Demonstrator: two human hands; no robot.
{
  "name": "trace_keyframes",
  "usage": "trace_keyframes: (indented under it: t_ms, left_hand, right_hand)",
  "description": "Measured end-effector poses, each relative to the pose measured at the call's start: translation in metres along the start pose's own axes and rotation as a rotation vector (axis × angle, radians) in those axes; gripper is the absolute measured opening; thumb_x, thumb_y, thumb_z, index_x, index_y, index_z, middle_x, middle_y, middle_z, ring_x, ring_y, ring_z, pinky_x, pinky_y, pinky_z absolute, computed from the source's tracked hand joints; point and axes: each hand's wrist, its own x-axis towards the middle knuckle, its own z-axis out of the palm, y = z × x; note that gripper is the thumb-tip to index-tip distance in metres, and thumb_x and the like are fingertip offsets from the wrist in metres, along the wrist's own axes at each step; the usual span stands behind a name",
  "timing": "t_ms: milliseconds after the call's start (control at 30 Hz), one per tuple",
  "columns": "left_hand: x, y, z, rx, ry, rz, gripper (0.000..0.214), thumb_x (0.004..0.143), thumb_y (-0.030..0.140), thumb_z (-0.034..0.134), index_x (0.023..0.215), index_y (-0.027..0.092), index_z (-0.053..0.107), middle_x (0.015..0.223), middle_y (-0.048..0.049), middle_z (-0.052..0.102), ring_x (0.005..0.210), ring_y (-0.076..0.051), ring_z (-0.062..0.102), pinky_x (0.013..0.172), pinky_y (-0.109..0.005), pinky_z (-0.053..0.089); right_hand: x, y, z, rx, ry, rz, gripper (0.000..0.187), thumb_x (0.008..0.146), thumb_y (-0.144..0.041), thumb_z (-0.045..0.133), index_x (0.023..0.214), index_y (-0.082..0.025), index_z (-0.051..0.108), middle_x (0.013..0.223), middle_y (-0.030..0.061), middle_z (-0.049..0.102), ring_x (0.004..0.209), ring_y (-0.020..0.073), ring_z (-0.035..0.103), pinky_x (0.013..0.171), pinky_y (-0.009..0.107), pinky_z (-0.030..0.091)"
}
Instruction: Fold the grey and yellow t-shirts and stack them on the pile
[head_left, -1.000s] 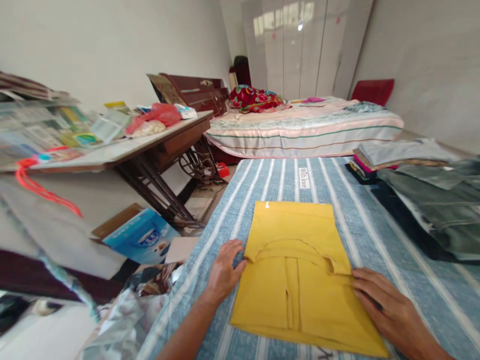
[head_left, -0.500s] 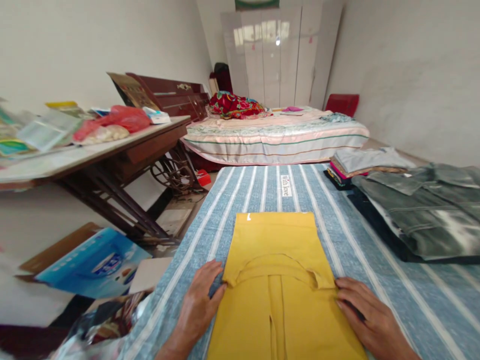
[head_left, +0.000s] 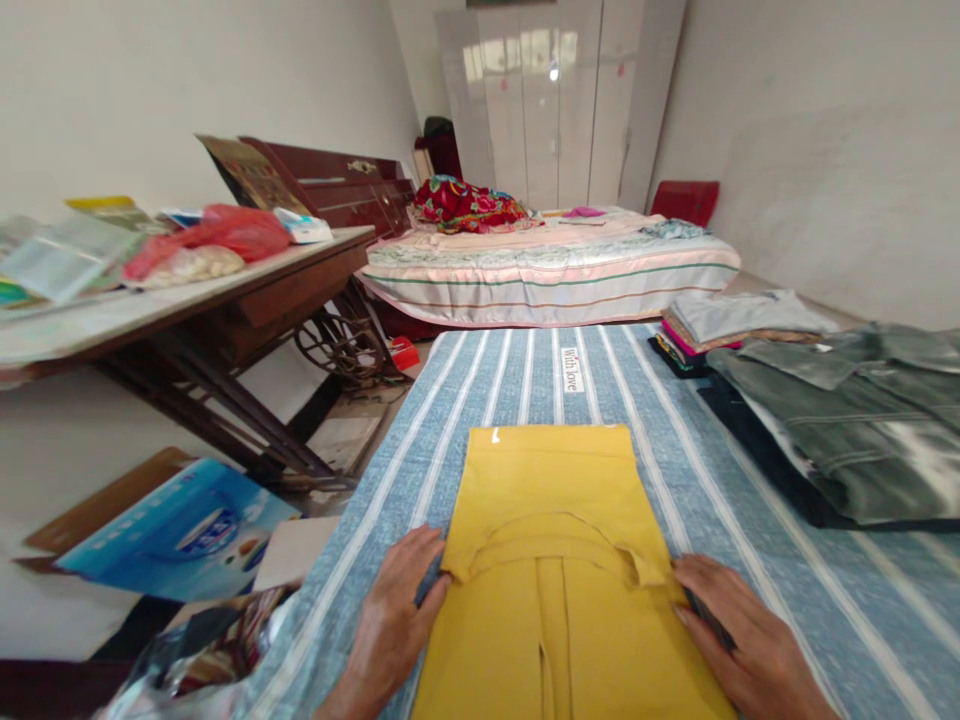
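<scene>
Yellow garment point(head_left: 551, 560) | pressed between left hand point(head_left: 394, 615) and right hand point(head_left: 739, 645), both spread flat | even, square pressure is advised

The yellow garment point(head_left: 555, 480) was a smooth, matt cloth, folded with crisp edges. Under it the striped sheet point(head_left: 517, 380) was a coarser, grainy-looking fabric (blue with white lines). The wardrobe point(head_left: 559, 110) doors were glossy and mirrored the light. The table point(head_left: 300, 285) was dark varnished wood. The red bag point(head_left: 236, 230) on it was thin, shiny plastic.
</scene>
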Motion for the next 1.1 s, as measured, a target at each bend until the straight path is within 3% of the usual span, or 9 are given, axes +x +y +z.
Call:
trace_keyframes:
  t_ms: [333,767,1100]
  left_hand:
    - [0.003,0.003,0.0,-0.01,0.012,0.017,0.027,0.081,0.026,0.056,0.107,0.02,0.06,0.11,-0.0077,0.065,0.109,-0.023,0.057,0.091,-0.039,0.051]
    - [0.0,0.007,0.0,-0.031,-0.015,-0.02,0.025,0.081,0.024,0.054,0.105,0.021,0.061,0.11,-0.0085,0.065,0.109,-0.024,0.057,0.091,-0.041,0.05]
    - [0.002,0.012,-0.001,-0.064,-0.046,-0.05,0.028,0.081,0.02,0.052,0.108,0.02,0.058,0.11,-0.0085,0.065,0.11,-0.024,0.056,0.093,-0.042,0.048]
  right_hand:
    - [0.006,-0.005,-0.004,0.038,-0.012,0.011,0.025,0.085,-0.025,0.053,0.107,-0.019,0.061,0.111,0.0083,0.064,0.106,0.0239,0.06,0.089,0.039,0.052]
    - [-0.001,0.001,0.004,0.023,-0.009,0.001,0.027,0.085,-0.03,0.053,0.108,-0.018,0.061,0.11,0.0085,0.065,0.103,0.0245,0.061,0.089,0.04,0.052]
    - [0.004,-0.004,-0.004,0.035,-0.003,-0.003,0.026,0.086,-0.028,0.052,0.11,-0.019,0.058,0.107,0.008,0.065,0.101,0.0229,0.061,0.087,0.038,0.051]
